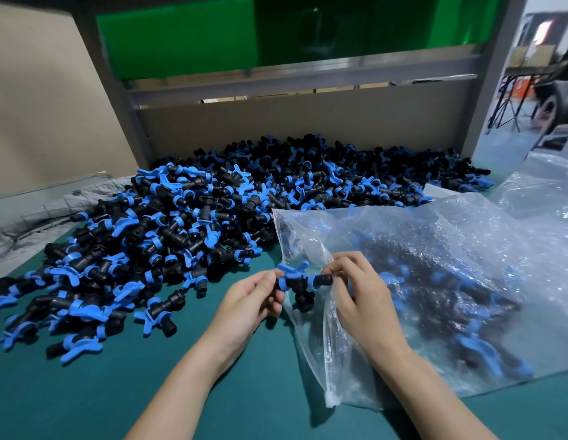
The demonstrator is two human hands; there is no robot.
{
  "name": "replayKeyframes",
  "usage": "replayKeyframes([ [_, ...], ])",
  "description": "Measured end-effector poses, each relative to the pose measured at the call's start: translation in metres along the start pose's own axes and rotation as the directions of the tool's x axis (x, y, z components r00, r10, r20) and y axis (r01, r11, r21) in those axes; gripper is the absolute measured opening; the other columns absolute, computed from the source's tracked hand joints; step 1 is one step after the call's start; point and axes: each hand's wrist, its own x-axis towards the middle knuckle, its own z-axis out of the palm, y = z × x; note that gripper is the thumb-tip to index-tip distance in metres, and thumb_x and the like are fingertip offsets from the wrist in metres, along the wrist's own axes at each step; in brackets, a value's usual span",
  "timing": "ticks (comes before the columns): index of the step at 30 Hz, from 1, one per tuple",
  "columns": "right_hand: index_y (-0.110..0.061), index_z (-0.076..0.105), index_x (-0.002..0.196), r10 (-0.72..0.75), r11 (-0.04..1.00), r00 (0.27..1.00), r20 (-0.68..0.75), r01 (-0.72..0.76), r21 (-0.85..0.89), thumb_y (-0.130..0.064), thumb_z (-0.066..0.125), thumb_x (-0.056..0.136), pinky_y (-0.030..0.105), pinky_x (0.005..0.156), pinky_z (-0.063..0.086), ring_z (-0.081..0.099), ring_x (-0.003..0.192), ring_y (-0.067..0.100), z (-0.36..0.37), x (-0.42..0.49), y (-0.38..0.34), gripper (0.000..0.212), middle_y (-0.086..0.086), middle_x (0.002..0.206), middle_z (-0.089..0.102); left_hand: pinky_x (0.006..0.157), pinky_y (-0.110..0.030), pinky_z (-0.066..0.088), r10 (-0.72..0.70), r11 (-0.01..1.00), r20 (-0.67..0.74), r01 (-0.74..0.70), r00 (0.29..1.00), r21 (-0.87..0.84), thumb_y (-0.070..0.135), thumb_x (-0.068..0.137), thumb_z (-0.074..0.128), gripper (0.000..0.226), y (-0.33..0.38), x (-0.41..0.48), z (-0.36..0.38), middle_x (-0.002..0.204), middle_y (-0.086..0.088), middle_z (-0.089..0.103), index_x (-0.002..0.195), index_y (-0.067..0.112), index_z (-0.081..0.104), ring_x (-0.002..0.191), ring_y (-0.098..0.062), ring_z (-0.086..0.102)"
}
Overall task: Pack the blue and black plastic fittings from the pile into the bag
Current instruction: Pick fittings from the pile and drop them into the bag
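Note:
A big pile of blue and black plastic fittings (pixel 193 223) covers the left and back of the green table (pixel 117 392). A clear plastic bag (pixel 451 281) lies on the right, with many fittings inside. At the bag's open left edge, one fitting (pixel 297 285) is held between both hands. My left hand (pixel 254 300) pinches its left end. My right hand (pixel 355 293) grips its right end together with the bag's edge.
A grey cloth (pixel 38 214) lies at the table's left edge. A beige board (pixel 292 128) stands behind the pile under a grey frame. More clear plastic (pixel 549 185) sits at the far right.

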Motion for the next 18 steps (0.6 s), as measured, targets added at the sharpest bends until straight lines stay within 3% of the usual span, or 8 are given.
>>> replayKeyframes([
  [5, -0.017, 0.064, 0.082, 0.004, 1.000, 1.000, 0.013, -0.004, 0.027, 0.002, 0.051, 0.090, 0.019, 0.066, 0.030, 0.044, 0.068, -0.001, -0.001, -0.001, -0.003, 0.024, -0.011, 0.100, 0.056, 0.054, -0.024, 0.052, -0.073, 0.897, -0.015, 0.059, 0.997, -0.438, 0.023, 0.086, 0.061, 0.018, 0.003, 0.003, 0.003, 0.070, -0.004, 0.060, 0.097, 0.010, 0.063, 0.055, -0.011, 0.054],
  [9, -0.017, 0.064, 0.082, 0.000, 1.000, 1.000, 0.005, 0.000, 0.026, 0.002, 0.051, 0.090, 0.016, 0.066, 0.029, 0.047, 0.070, 0.002, -0.002, 0.000, -0.003, 0.024, -0.011, 0.100, 0.056, 0.050, -0.025, 0.050, -0.188, 0.796, -0.009, 0.148, 0.982, -0.587, 0.025, 0.095, 0.054, 0.020, 0.004, 0.006, -0.003, 0.066, -0.003, 0.056, 0.085, 0.008, 0.055, 0.051, -0.011, 0.051],
  [14, -0.021, 0.061, 0.082, -0.018, 0.999, 0.999, -0.048, 0.020, 0.046, 0.002, 0.051, 0.090, 0.014, 0.062, 0.032, 0.050, 0.071, 0.005, -0.002, 0.001, -0.005, 0.027, -0.013, 0.100, 0.055, 0.049, -0.022, 0.044, -0.195, 0.823, -0.049, 0.136, 0.980, -0.551, 0.028, 0.099, 0.051, 0.023, 0.004, 0.008, -0.005, 0.063, 0.000, 0.048, 0.082, 0.013, 0.049, 0.053, -0.010, 0.044],
  [18, -0.020, 0.061, 0.082, -0.021, 0.994, 0.992, -0.123, 0.034, 0.103, -0.004, 0.045, 0.086, 0.017, 0.063, 0.033, 0.056, 0.080, 0.010, -0.006, 0.005, -0.011, 0.023, -0.015, 0.100, 0.055, 0.058, -0.024, 0.044, -0.013, 0.961, -0.122, -0.021, 0.992, -0.277, 0.021, 0.100, 0.051, 0.011, 0.007, 0.000, -0.002, 0.071, -0.002, 0.055, 0.094, 0.013, 0.056, 0.061, -0.011, 0.051],
])
